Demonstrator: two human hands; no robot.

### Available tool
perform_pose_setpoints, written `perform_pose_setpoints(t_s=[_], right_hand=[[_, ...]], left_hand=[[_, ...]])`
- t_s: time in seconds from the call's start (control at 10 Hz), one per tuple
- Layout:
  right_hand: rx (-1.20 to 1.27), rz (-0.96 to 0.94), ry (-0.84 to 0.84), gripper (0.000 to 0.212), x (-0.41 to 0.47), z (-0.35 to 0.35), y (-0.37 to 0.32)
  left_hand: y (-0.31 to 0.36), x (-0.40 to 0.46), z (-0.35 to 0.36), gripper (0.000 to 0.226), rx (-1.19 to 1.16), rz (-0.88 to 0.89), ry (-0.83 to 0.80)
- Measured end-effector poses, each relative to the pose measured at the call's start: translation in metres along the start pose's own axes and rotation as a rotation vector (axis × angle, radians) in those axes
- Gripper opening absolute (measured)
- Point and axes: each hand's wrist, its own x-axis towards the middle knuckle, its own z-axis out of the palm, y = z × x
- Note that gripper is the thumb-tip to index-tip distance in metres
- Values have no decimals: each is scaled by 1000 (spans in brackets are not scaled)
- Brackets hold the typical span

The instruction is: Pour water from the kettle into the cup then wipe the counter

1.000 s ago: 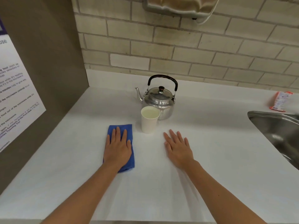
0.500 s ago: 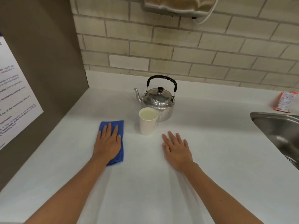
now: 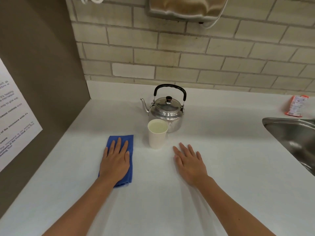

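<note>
A steel kettle (image 3: 166,113) with a black handle stands at the back of the white counter (image 3: 230,167), its spout pointing left. Just in front of it, touching or nearly touching, is a white paper cup (image 3: 157,139) holding pale liquid near the brim. A folded blue cloth (image 3: 130,142) lies left of the cup. My left hand (image 3: 115,160) presses flat on the cloth, palm down, fingers stretched and covering most of it. To the right of the cup, my right hand (image 3: 189,161) rests flat on the bare counter, holding nothing.
A steel sink (image 3: 293,138) is set into the counter at the right. An orange packet (image 3: 296,108) lies behind it by the brick wall. A brown side panel with a printed notice (image 3: 15,116) closes off the left. A dispenser (image 3: 187,7) hangs on the wall above.
My left hand slid the blue cloth to the left, away from the cup, then a little back toward it. My right hand, the cup and the kettle stayed put.
</note>
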Motion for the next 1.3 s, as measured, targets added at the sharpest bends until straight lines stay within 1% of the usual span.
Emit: perform_pose_setpoints(t_s=[0.2, 0.4, 0.6, 0.9, 1.0, 1.1, 1.2, 1.3], right_hand=[[7, 19, 21, 48, 1, 2, -4], [15, 39, 11, 48, 2, 2, -6], [20, 47, 19, 48, 1, 2, -7], [11, 55, 2, 48, 2, 0, -7], [0, 56, -28, 48, 2, -2, -7], [-6, 61, -79, 48, 5, -11, -8], [1, 77, -38, 48, 8, -23, -9], [-23, 53, 98, 49, 18, -48, -21]], left_hand=[[4, 56, -10, 51, -42, -77, 9], [22, 88, -10, 52, -11, -48, -39], [20, 84, -4, 52, 24, 68, -46], [21, 92, -6, 51, 12, 73, -69], [21, 91, -9, 52, 7, 74, -86], [23, 84, -17, 51, -54, 84, -104], [23, 72, -23, 50, -50, 89, -16], [33, 62, -46, 48, -174, 80, 167]])
